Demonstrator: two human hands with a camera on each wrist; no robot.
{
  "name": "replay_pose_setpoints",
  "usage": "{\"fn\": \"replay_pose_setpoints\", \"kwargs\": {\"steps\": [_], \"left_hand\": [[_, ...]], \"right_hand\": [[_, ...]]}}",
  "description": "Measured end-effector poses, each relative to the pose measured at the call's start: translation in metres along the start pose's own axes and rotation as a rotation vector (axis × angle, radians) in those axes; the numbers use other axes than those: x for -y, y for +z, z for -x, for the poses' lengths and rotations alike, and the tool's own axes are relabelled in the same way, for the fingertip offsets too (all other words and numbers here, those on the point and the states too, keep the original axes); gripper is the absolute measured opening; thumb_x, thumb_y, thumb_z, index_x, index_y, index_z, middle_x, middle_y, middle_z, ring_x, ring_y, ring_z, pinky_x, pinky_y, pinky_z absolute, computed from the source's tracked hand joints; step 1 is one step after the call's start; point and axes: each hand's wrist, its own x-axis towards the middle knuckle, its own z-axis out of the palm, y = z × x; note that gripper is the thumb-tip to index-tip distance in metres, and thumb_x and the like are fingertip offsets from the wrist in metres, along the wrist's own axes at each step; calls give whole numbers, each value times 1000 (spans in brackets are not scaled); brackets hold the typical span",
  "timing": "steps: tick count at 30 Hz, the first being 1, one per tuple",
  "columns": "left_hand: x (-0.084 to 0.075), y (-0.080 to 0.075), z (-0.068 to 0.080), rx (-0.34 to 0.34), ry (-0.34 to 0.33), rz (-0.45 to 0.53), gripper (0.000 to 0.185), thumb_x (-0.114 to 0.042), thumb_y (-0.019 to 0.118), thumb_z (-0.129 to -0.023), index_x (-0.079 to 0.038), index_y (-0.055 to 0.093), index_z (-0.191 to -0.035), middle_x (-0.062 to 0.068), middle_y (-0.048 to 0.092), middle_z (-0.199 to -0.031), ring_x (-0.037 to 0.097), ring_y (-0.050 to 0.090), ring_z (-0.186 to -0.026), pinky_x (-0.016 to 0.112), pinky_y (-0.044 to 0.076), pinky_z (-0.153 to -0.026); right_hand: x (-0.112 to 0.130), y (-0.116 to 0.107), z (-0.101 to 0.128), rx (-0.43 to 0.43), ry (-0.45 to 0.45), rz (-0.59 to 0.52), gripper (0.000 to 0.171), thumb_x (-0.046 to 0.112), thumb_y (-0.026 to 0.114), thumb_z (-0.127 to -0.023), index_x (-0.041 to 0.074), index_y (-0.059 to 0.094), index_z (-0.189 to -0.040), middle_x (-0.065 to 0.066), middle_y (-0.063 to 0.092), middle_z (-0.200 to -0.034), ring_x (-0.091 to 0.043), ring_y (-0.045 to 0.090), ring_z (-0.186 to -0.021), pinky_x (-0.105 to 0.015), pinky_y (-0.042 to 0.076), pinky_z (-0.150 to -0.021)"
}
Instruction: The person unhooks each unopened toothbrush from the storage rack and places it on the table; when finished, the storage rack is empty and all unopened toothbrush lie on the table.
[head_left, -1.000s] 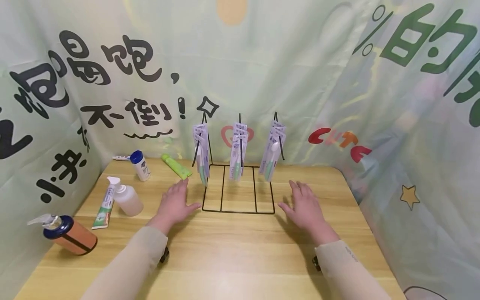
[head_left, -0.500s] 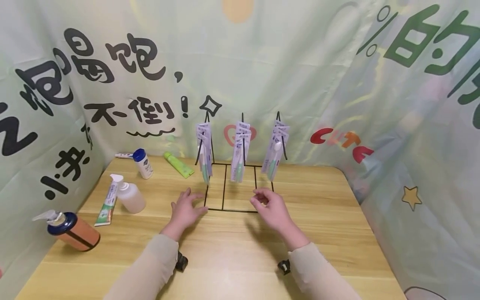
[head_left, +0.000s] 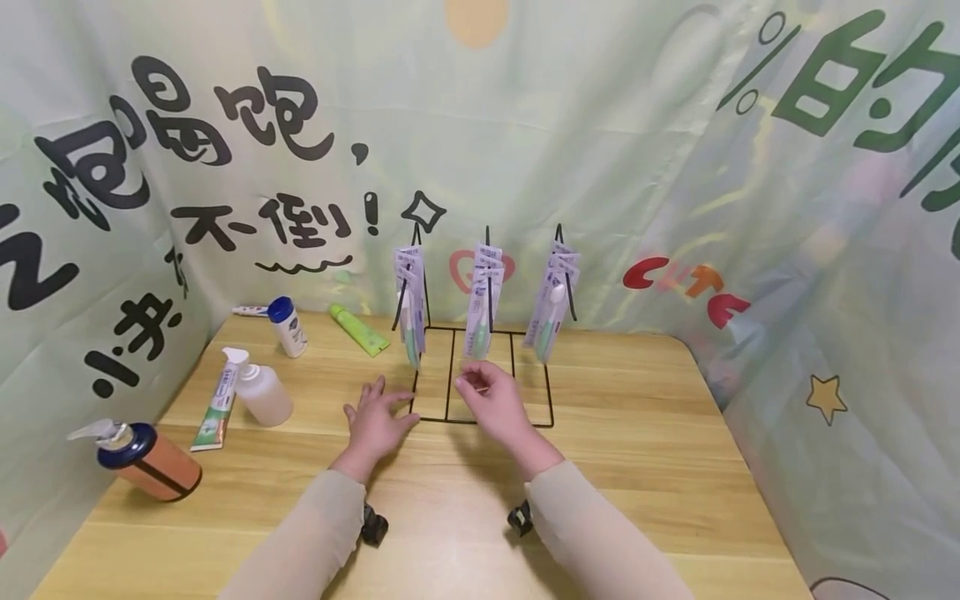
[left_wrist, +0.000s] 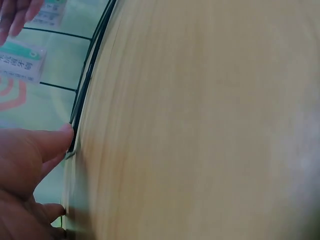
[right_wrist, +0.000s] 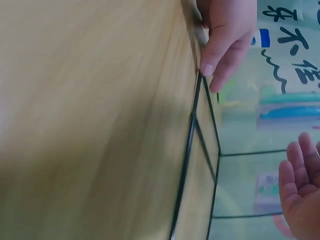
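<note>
A black wire display rack stands on the wooden table. Packaged toothbrushes hang from its three hooks: a left bunch, a middle bunch and a right bunch. At the base's front left corner, my left hand touches the wire with thumb and index finger, the other fingers spread. In the left wrist view its thumb lies against the corner. My right hand hovers over the base, below the middle bunch, with loosely bent fingers. The right wrist view shows its fingers apart from the packs.
To the left are an orange pump bottle, a clear pump bottle, a toothpaste tube, a blue-capped white bottle and a green tube. Printed cloth hangs behind the table.
My right hand has moved left from beside the rack to below the middle bunch, its fingers bending. The left hand has shifted right and touches the rack's corner.
</note>
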Motion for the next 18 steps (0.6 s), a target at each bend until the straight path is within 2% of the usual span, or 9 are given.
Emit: {"fn": "replay_pose_setpoints", "kwargs": {"steps": [9,14,18], "left_hand": [[-2,1,0,-33,5,-42,43,-29,80,-95,-11,74,-133,30,29,-168,58,15,-155,84,-6,-114],[-3,2,-2,-56,13,-76,41,-29,80,-94,-11,76,-130,29,36,-165,57,25,-152,85,0,-114],[-2,3,-3,-54,9,-82,40,-29,80,-94,-13,77,-130,28,37,-165,55,26,-152,85,1,-114]], "right_hand": [[27,26,-29,-6,-47,37,25,10,73,-101,-3,72,-122,-11,74,-108,-23,70,-96,-31,61,-83],[38,38,-42,-23,-62,24,28,12,75,-100,0,71,-125,-11,74,-113,-23,71,-102,-31,61,-87],[44,44,-51,-46,-63,12,31,12,76,-100,0,71,-128,-11,74,-115,-25,71,-106,-33,60,-89]]}}
